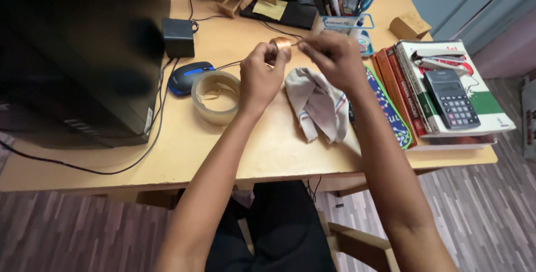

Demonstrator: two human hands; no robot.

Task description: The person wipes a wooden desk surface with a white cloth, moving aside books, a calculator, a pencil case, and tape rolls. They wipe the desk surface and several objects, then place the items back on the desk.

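The copper spool [281, 45] sits above the desk [268, 149], held in your left hand [261, 76], fingers wrapped on its near side, thumb and fingertips closed on its rim. Its round face turns toward your right; the axis runs roughly left to right, between your two hands.

Your right hand [334, 57] is just beside the spool, on its right, fingers pinched narrow at the tips. A thin strand seems to run from the spool to that pinch; too fine to be sure. So: spool in the left, its open side toward the right, the two hands near touching.

Directly under the hands lies a crumpled cloth [319, 104]. To your left on the desk, a clear tape roll [216, 97], lying flat, and beyond it a mouse [188, 76]. To your right, a stack of books [446, 99] with a calculator [451, 99] and stapler [441, 60] on top, well apart from the hands. A pen holder [343, 10] stands behind the spool.
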